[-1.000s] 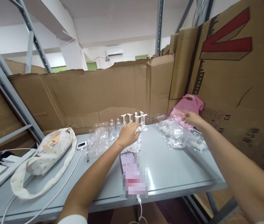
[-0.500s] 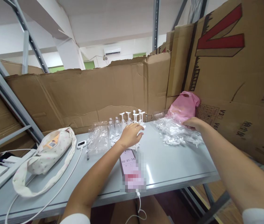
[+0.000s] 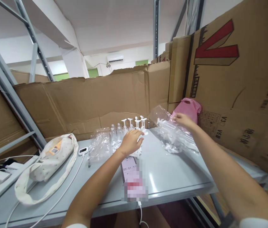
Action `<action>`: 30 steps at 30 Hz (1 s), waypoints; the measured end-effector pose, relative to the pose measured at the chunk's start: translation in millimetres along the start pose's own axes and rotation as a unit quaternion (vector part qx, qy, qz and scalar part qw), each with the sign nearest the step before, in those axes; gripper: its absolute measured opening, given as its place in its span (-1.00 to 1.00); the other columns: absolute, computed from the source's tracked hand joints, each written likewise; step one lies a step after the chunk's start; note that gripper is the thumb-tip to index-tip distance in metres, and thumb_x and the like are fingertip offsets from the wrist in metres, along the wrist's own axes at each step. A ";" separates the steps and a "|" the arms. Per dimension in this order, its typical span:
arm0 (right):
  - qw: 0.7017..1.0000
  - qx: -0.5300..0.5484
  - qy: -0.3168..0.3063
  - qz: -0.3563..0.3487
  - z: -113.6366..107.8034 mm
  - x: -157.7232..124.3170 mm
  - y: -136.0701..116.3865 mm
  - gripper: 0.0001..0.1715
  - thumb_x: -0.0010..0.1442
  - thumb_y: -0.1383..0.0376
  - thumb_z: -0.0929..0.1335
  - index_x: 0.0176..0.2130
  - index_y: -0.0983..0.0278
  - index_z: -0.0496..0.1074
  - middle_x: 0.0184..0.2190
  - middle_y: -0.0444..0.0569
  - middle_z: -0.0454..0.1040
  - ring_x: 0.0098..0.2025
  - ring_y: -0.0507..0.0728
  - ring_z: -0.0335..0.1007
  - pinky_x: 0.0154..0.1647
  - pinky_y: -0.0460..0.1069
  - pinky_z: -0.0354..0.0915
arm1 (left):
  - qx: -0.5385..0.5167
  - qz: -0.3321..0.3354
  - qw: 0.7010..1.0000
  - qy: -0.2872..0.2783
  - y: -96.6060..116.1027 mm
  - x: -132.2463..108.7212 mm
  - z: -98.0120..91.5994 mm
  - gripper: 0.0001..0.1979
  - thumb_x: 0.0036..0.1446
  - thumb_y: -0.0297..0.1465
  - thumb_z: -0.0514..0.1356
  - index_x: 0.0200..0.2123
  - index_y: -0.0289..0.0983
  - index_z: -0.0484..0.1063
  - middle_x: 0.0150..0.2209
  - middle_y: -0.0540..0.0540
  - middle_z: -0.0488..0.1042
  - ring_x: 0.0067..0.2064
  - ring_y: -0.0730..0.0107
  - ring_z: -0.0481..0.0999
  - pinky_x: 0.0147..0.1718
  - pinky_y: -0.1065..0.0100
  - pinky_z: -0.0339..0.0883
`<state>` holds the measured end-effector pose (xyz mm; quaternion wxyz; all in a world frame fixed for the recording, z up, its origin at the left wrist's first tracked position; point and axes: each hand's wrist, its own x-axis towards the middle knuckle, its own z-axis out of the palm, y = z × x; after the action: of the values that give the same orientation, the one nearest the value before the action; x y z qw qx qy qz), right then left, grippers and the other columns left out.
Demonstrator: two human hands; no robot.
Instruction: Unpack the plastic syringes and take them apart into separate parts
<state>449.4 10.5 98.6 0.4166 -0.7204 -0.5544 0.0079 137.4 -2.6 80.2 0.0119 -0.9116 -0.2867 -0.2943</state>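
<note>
My right hand (image 3: 182, 121) pinches the upper edge of a clear plastic bag (image 3: 176, 134) that holds white pump parts, at the right of the grey table. My left hand (image 3: 132, 141) hovers over the middle of the table with its fingers apart and nothing seen in it. Just behind it stand several clear bottles (image 3: 113, 133) and white pump heads (image 3: 143, 122). Small white parts (image 3: 115, 148) lie beside and partly under my left hand. Left of the bottles lies a crumpled clear bag (image 3: 99, 144).
A phone (image 3: 130, 172) with a cable lies near the front edge. Further left are a white cloth bag (image 3: 50, 158), a small white device (image 3: 83, 151) and a power strip (image 3: 8, 182). A pink bag (image 3: 188, 107) leans on the cardboard (image 3: 219, 91) at right.
My right hand has moved left and up, lifting the near edge of the bag of pump parts. My left hand has barely moved. The view has tilted slightly.
</note>
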 end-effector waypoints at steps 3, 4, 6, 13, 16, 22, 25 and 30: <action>1.000 0.014 -0.008 -0.002 -21.9 -6.3 -29.6 -0.85 0.19 0.35 0.26 -0.35 0.33 0.41 -0.42 -0.05 0.51 -0.46 0.06 0.39 -0.50 -0.08 0.26 | -0.059 -0.018 0.996 0.058 2.7 3.1 -4.2 -0.73 0.21 -0.43 0.04 -0.03 -0.23 0.37 0.00 -0.12 0.45 0.05 0.28 0.41 0.07 0.21 0.25; 1.000 0.015 -0.004 -0.003 -30.2 -11.5 -39.8 -0.85 0.19 0.34 0.25 -0.35 0.30 0.40 -0.41 -0.04 0.51 -0.48 0.06 0.37 -0.53 -0.08 0.22 | -0.080 -0.023 0.994 0.077 4.5 4.7 -5.8 -0.71 0.22 -0.43 0.03 0.00 -0.23 0.35 0.04 -0.12 0.43 0.08 0.28 0.38 0.10 0.21 0.24; 0.999 0.022 -0.005 -0.027 -45.0 -25.6 -59.8 -0.87 0.18 0.33 0.23 -0.34 0.25 0.35 -0.36 -0.03 0.54 -0.50 0.06 0.34 -0.57 -0.08 0.18 | -0.120 -0.030 0.986 0.110 8.2 8.7 -9.4 -0.66 0.23 -0.43 0.02 0.07 -0.22 0.31 0.12 -0.12 0.37 0.16 0.29 0.32 0.17 0.20 0.18; 0.972 -0.053 -0.066 -0.221 -58.6 -73.6 -107.0 -0.87 0.24 0.34 0.17 -0.30 0.18 0.27 -0.38 -0.11 0.53 -0.43 0.06 0.38 -0.48 -0.11 0.14 | -0.238 -0.138 0.935 0.223 -4.8 24.8 -21.1 -0.58 0.22 -0.45 0.02 0.15 -0.23 0.25 0.19 -0.16 0.28 0.19 0.31 0.30 0.18 0.23 0.18; 0.959 -0.110 -0.079 -0.249 -52.2 -81.6 -115.0 -0.85 0.27 0.29 0.16 -0.27 0.17 0.28 -0.46 -0.11 0.48 -0.49 0.08 0.34 -0.51 -0.10 0.07 | -0.310 -0.219 0.896 0.230 -19.6 22.7 -30.6 -0.67 0.17 -0.50 0.03 0.02 -0.32 0.34 0.00 -0.21 0.45 0.02 0.31 0.46 0.07 0.22 0.30; 0.934 -0.239 -0.067 -0.255 -36.8 -84.3 -126.8 -0.77 0.29 0.24 0.13 -0.21 0.17 0.32 -0.45 -0.04 0.47 -0.45 0.14 0.34 -0.51 -0.07 -0.03 | -0.516 -0.205 0.830 0.049 -30.8 -7.8 -58.9 -0.81 0.04 -0.60 0.05 -0.37 -0.33 0.43 -0.16 -0.17 0.54 -0.06 0.32 0.52 0.02 0.21 0.35; 0.931 -0.232 -0.043 -0.279 -27.3 -83.8 -131.7 -0.77 0.30 0.28 0.13 -0.24 0.18 0.33 -0.43 -0.02 0.48 -0.38 0.17 0.36 -0.45 -0.05 -0.01 | -0.580 -0.194 0.790 -0.030 -32.1 -23.8 -65.8 -0.82 0.07 -0.54 0.12 -0.27 -0.31 0.50 0.03 -0.21 0.46 -0.05 0.25 0.53 -0.05 0.21 0.40; 0.915 -0.181 -0.019 -0.361 -4.9 -90.0 -145.8 -0.80 0.26 0.39 0.18 -0.29 0.22 0.36 -0.40 -0.04 0.51 -0.34 0.13 0.36 -0.26 -0.04 0.07 | -0.533 -0.187 0.807 -0.172 -33.8 -35.9 -60.3 -0.56 0.02 -0.35 0.30 0.03 -0.17 0.44 0.09 -0.23 0.39 -0.24 0.38 0.54 -0.26 0.32 0.42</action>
<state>301.5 -59.3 150.0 0.2426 -0.5343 -0.7764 -0.2298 63.7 -4.4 105.6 -0.5806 -0.7392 -0.2469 -0.2359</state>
